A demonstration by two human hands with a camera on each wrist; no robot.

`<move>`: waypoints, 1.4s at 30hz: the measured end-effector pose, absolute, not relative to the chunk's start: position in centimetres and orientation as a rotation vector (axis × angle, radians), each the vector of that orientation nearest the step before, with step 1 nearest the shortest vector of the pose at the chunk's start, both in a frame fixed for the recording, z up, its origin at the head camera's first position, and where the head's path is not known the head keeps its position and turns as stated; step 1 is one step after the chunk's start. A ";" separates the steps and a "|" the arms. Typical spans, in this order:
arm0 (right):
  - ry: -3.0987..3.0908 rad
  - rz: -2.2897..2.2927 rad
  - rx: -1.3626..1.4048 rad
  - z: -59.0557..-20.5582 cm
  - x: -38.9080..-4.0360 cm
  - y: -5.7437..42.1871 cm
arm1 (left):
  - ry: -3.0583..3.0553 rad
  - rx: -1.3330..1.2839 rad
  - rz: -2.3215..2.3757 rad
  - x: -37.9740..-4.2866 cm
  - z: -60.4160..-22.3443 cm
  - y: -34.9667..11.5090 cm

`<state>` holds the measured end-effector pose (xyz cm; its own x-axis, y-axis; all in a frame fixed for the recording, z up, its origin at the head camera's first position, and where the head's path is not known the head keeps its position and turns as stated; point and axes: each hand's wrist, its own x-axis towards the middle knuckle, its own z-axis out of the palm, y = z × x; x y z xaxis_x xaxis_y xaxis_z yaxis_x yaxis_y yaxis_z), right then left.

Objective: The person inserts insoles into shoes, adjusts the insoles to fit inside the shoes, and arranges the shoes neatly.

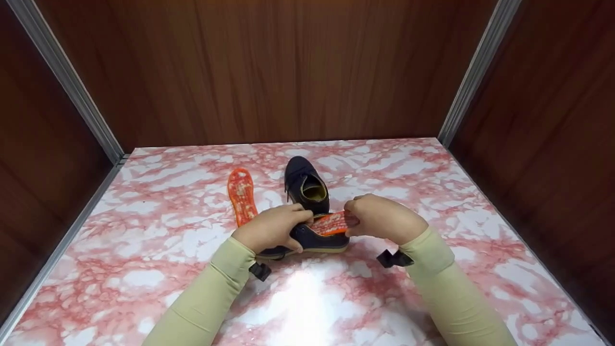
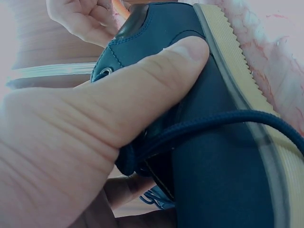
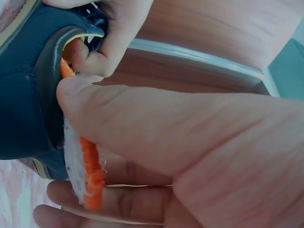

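Observation:
In the head view a dark navy shoe (image 1: pixel 319 241) with a tan sole lies on the table, toe to the left. My left hand (image 1: pixel 274 228) grips its front part, the thumb pressed along the side above the ridged sole (image 2: pixel 242 61). An orange-red insole (image 1: pixel 331 223) runs partly inside the shoe's opening, its heel end sticking out to the right. With thumb and fingers, my right hand (image 1: pixel 384 218) pinches that outer end. The right wrist view shows the insole's orange edge (image 3: pixel 92 171) and its whitish underside between thumb and fingers, close by the shoe's heel collar.
Just behind stands a second navy shoe (image 1: pixel 302 180), toe pointing away, its yellowish lining showing. A second orange-red insole (image 1: pixel 241 194) lies flat to the left. The marbled red-and-white table (image 1: pixel 144 278) is enclosed by brown wood-grain panels (image 1: pixel 269 72) at back and sides.

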<state>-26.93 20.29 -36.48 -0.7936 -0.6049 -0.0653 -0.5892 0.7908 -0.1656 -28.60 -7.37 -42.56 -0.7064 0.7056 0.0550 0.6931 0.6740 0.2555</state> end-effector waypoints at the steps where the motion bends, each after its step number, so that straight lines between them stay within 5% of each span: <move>1: 2.869 -0.211 -0.967 -36.4 -26.9 20.3 | 2.828 1.183 0.405 -28.6 -42.6 -7.4; 42: 2.961 -0.158 -1.148 -36.7 -26.6 19.3 | 2.832 1.189 0.378 -28.7 -42.6 -7.3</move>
